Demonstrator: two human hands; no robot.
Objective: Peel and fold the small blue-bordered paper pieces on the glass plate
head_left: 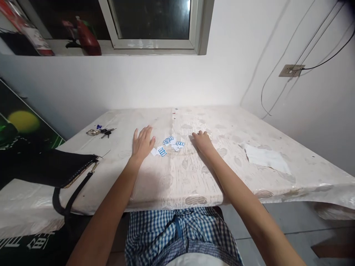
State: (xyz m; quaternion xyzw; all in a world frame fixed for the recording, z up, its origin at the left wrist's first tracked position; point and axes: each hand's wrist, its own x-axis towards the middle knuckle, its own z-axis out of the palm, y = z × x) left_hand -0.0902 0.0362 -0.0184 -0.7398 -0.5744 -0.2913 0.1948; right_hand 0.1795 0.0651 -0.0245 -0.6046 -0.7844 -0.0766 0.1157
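Observation:
Small white paper pieces (161,151) with blue printed lines lie in a loose cluster on the table between my hands, some overlapping. My left hand (142,143) rests palm down at the cluster's left side, fingers spread, its thumb close to the nearest piece. To the right of the papers is my right hand (202,141), its fingers curled down towards the tabletop. Something pale shows beside its knuckles, but what lies under those fingers is hidden.
A patterned plastic cloth covers the table (183,177). Keys (107,132) lie at the back left, above a black bag (52,168) with a strap. A white sheet (266,159) is on the right. A wall with a window (152,22) stands behind.

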